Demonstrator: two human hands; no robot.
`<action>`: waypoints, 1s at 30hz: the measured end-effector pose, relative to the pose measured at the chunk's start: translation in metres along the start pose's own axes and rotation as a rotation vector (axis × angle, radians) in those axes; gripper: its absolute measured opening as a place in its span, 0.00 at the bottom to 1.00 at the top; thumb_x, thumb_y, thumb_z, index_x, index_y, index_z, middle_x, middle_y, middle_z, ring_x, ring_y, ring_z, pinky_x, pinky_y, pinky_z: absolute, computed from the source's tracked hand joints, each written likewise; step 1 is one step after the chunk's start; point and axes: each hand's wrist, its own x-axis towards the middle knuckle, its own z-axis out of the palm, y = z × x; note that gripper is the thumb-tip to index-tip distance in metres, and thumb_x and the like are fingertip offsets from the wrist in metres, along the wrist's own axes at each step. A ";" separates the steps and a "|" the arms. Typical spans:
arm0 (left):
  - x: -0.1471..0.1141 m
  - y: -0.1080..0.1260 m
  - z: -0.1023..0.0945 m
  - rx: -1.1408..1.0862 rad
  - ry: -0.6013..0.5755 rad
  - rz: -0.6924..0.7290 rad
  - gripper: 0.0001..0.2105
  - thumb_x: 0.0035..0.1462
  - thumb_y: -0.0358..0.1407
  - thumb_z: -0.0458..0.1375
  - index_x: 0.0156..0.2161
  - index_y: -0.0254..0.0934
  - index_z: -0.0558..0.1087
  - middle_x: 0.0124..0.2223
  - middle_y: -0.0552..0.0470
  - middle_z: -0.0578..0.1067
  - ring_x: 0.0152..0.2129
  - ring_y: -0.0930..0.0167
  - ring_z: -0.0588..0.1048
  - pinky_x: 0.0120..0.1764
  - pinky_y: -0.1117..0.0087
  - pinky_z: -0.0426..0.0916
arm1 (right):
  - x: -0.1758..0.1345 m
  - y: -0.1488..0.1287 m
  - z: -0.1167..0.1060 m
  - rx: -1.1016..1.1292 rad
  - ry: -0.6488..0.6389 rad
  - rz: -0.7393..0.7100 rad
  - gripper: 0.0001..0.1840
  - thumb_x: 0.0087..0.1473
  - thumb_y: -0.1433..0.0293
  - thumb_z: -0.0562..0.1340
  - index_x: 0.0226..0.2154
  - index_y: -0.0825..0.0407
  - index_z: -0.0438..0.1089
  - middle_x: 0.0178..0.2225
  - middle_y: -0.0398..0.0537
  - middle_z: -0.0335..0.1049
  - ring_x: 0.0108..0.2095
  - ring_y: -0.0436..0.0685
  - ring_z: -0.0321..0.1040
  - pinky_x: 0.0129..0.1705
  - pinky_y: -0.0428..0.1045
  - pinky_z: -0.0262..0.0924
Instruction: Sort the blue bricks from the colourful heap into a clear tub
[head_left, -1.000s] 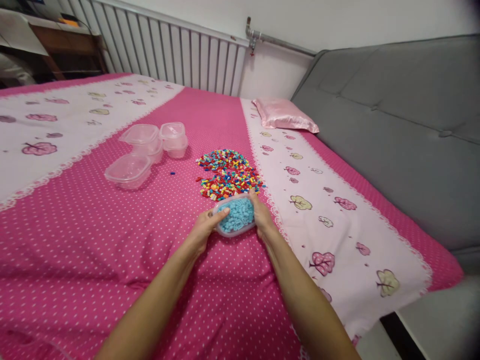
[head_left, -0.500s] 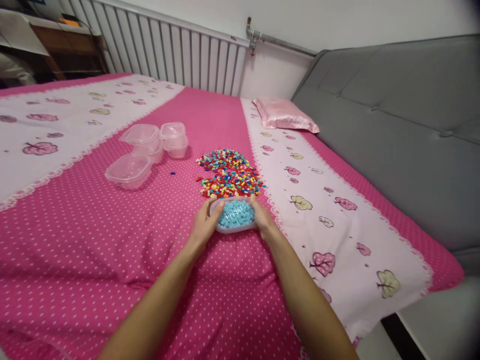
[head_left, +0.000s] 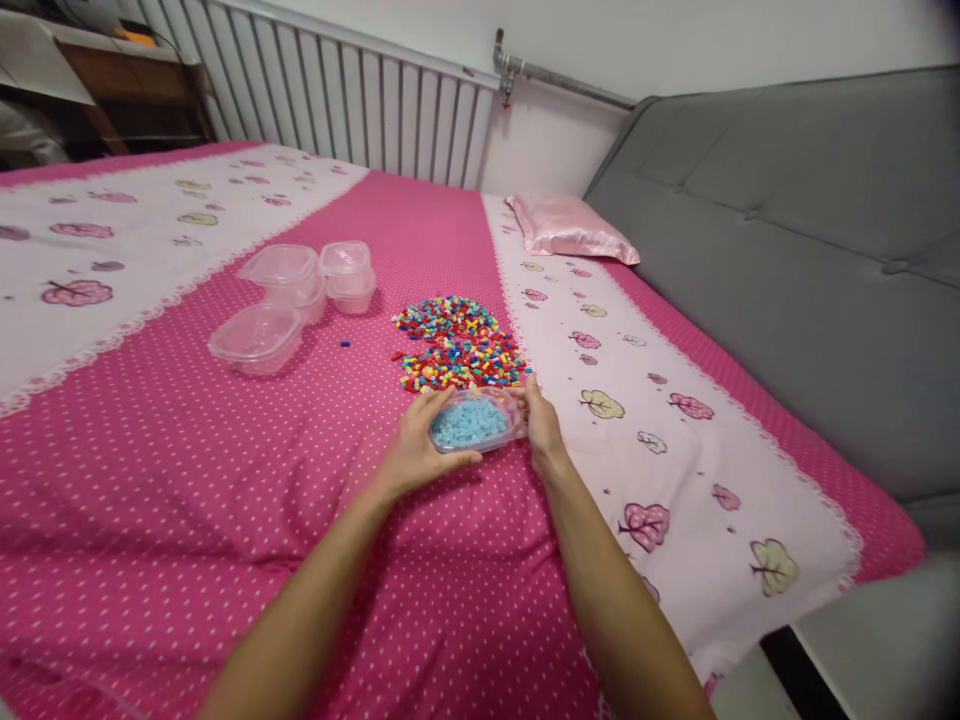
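Observation:
A clear plastic container (head_left: 491,443) holds many small light-blue building bricks (head_left: 469,422). It is slightly tilted just in front of a mixed brick pile. My left hand (head_left: 420,440) grips its left side, with the thumb along the near edge and the fingers on the far side. On the right, my right hand (head_left: 538,420) is closed on the clear plastic edge, its fingertips partly hidden. A see-through flap of plastic shows between the bricks and the right hand; whether it is a loosened lid or the container's own wall, I cannot tell.
Loose multicoloured bricks (head_left: 465,350) lie in a spread pile on the pink dotted bedspread (head_left: 300,480). To the left stand several clear containers (head_left: 259,335), with a single blue brick (head_left: 345,344) nearby. A pink pillow (head_left: 570,228) rests by the grey headboard (head_left: 787,200).
The left thumb has moved from the top of the container down to its near side. My right hand has shifted slightly right, and the container has tilted, its clear right part now showing.

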 end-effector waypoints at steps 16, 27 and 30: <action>0.005 0.006 -0.008 -1.023 0.290 -0.486 0.24 0.37 0.49 0.70 0.39 0.36 0.77 0.41 0.48 0.79 0.38 0.68 0.77 0.44 0.71 0.68 | -0.017 -0.027 -0.021 -0.532 -0.318 -0.563 0.12 0.44 0.72 0.62 0.33 0.54 0.77 0.25 0.45 0.69 0.26 0.51 0.63 0.32 0.48 0.60; 0.006 0.008 -0.007 -0.976 0.276 -0.543 0.25 0.36 0.51 0.68 0.37 0.36 0.75 0.41 0.46 0.79 0.41 0.64 0.77 0.46 0.67 0.68 | -0.017 -0.023 -0.017 -0.498 -0.343 -0.450 0.12 0.48 0.68 0.62 0.35 0.52 0.78 0.27 0.46 0.74 0.23 0.50 0.61 0.30 0.48 0.59; 0.005 0.007 -0.006 -0.967 0.274 -0.539 0.25 0.36 0.53 0.67 0.37 0.36 0.76 0.41 0.46 0.79 0.42 0.63 0.76 0.45 0.67 0.68 | -0.017 -0.021 -0.016 -0.491 -0.324 -0.480 0.11 0.48 0.70 0.61 0.34 0.52 0.78 0.28 0.47 0.73 0.23 0.50 0.60 0.30 0.48 0.58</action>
